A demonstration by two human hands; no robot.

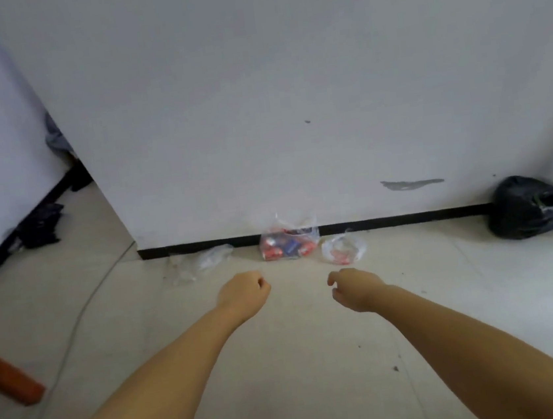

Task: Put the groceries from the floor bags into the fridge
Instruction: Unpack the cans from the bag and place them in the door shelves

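At the centre of the frame, against the wall's foot, the clear bag [289, 242] of packets looks soft and light; we'd pinch its gathered top, our left hand [243, 294] fisted empty, right hand [354, 286] loosely curled.

three clear plastic bags [289, 242], one black bag [526, 206], two hands [243, 294]

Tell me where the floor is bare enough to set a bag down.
Bare tile lies between both hands, left and right, and nearer the camera. Also between the small clear plastic bag and black rubbish bag. Crowded along the skirting around the clear bag of red packets.
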